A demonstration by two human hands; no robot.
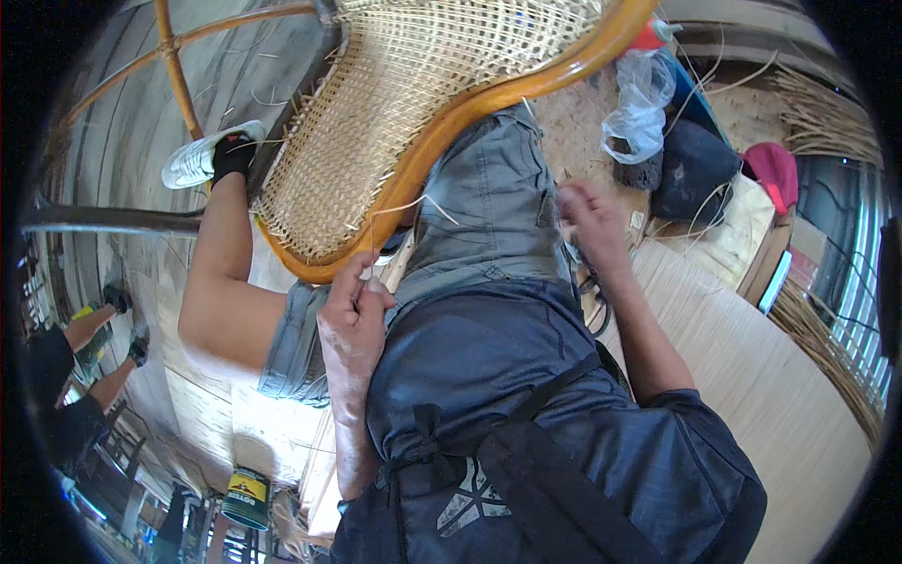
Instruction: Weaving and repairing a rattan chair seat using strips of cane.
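A woven cane panel [376,122] in a curved, varnished wooden frame [427,141] leans across my lap, with cut strand ends sticking out along its edges. My left hand [354,315] is at the frame's near corner, thumb and forefinger pinched on a thin cane strand [413,203] that comes off the weave. To the right, beside my thigh in grey shorts [489,197], my right hand [594,224] is raised away from the panel. Its fingers are curled and slightly blurred; whatever they may hold is hidden.
A clear plastic bag [641,108], a dark cloth bundle [695,174] and a red cap [770,174] lie at the right. Bundled cane strips [832,113] stand beyond. A green-and-yellow can [246,498] sits lower left. Another person's arm [103,385] shows at far left.
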